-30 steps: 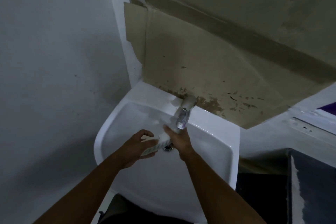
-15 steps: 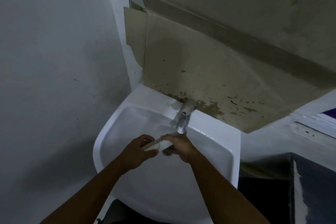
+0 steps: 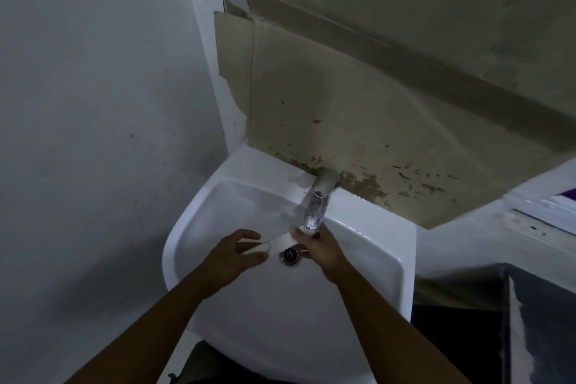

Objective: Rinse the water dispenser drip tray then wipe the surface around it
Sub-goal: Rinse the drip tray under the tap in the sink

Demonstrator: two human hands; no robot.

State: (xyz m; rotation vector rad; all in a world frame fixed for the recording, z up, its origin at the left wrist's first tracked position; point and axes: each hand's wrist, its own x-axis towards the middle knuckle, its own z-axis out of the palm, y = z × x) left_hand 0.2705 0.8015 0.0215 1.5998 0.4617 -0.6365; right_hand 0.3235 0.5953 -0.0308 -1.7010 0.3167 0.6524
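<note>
A small white drip tray [image 3: 280, 241] is held over the bowl of a white sink [image 3: 367, 262], just under the chrome tap [image 3: 316, 207]. My left hand [image 3: 233, 254] grips the tray's left end with fingers curled round it. My right hand [image 3: 318, 246] holds the right end directly below the spout. The metal drain [image 3: 290, 255] shows below the tray. Whether water is running is hard to tell in the dim light.
A grey wall [image 3: 93, 134] stands close on the left. Stained brown cardboard [image 3: 358, 121] covers the wall behind the tap. A white ledge [image 3: 514, 227] and a dark surface [image 3: 542, 330] lie to the right of the sink.
The tray has been turned and shifted slightly in my hands under the tap, and the drain now shows below it. My right hand has moved up closer to the spout.
</note>
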